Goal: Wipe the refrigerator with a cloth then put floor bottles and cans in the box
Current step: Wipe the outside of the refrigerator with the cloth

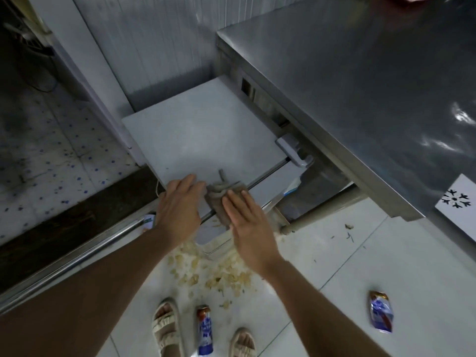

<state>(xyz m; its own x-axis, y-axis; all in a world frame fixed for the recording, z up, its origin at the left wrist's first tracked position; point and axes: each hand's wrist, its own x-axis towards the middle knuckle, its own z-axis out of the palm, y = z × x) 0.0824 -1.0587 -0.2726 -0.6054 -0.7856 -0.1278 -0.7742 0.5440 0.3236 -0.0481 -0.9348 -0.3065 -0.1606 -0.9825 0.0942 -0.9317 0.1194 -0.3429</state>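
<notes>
At frame centre, the left hand and right hand are both lying flat, fingers spread, on the small white refrigerator's top. The right is pressing the folded grey-brown cloth at the front edge (likely for wiping pressure); the left is touching its side, probably steadying it.

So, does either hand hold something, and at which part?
Nothing is gripped. The right hand presses flat on the near end of the cloth; the left hand lies flat on the refrigerator top beside it.
</notes>
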